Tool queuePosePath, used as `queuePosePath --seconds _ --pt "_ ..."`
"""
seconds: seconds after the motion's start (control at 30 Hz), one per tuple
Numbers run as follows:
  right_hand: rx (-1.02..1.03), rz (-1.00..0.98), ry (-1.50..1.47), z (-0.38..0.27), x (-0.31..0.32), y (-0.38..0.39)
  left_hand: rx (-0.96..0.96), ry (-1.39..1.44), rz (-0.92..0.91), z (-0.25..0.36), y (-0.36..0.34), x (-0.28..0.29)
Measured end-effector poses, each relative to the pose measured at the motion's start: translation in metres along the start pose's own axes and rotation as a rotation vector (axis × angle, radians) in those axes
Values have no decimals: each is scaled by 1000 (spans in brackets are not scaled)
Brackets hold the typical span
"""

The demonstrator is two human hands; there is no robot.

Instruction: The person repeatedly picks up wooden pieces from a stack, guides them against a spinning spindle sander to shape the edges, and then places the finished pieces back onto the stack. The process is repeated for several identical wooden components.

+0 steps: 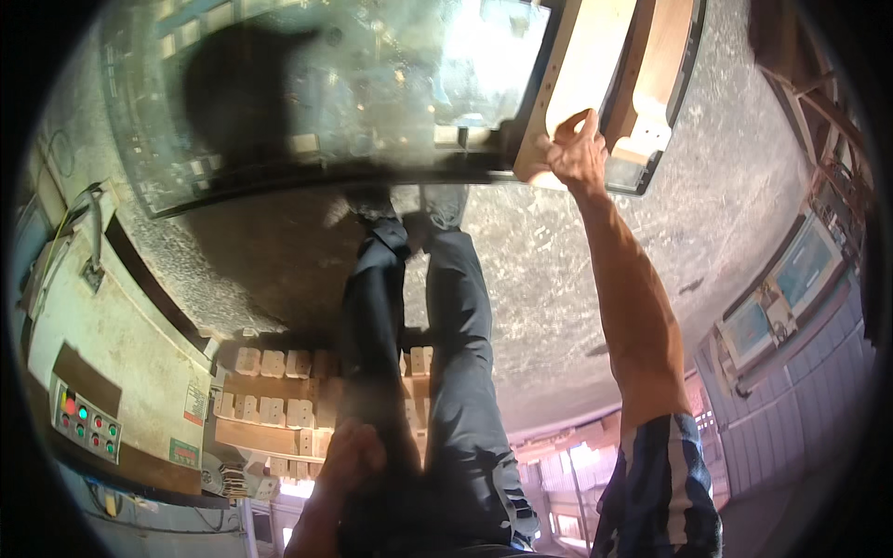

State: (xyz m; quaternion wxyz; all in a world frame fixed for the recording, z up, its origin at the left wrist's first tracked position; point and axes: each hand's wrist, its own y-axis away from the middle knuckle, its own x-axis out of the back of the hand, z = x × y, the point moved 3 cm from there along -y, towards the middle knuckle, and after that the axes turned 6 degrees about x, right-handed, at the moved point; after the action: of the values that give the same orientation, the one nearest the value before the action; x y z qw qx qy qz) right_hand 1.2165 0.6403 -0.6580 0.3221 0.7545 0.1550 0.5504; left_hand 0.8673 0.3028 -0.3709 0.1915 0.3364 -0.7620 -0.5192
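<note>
My right hand point(577, 153) is at the near end of a pale wooden board point(586, 56), fingers bent and gripping it. Beside it lies a second, shaped wooden piece point(651, 74) with a notched end. Both rest at the right end of a dark-edged glass panel point(372, 74), which shows glare and a dark shadow. My left hand point(358, 446) hangs low by my left thigh, blurred and dim; I cannot make out its fingers or whether it holds anything.
My legs and shoes stand on speckled floor point(549, 260) before the panel. Left, a pale machine cabinet point(139, 344) carries a button panel point(86, 423) and cables. Stacked wooden blocks point(274, 409) stand behind me. Framed panels point(781, 279) and timber point(809, 102) are at the right.
</note>
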Motion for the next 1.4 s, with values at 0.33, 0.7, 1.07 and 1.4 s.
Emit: queuePosePath --seconds 0.33,0.7,1.07,1.4 --pt "-167 -346 -1291 -166 135 140 -437 -471 184 4 19 -66" --pt "-64 -914 -1474 -277 205 387 -1156 -452 519 0 241 -134" --pt "85 -1165 -1140 -384 194 563 -1366 263 84 -47 321 33" --pt "26 -997 -1319 -432 108 579 -1502 430 -275 -124 385 229"
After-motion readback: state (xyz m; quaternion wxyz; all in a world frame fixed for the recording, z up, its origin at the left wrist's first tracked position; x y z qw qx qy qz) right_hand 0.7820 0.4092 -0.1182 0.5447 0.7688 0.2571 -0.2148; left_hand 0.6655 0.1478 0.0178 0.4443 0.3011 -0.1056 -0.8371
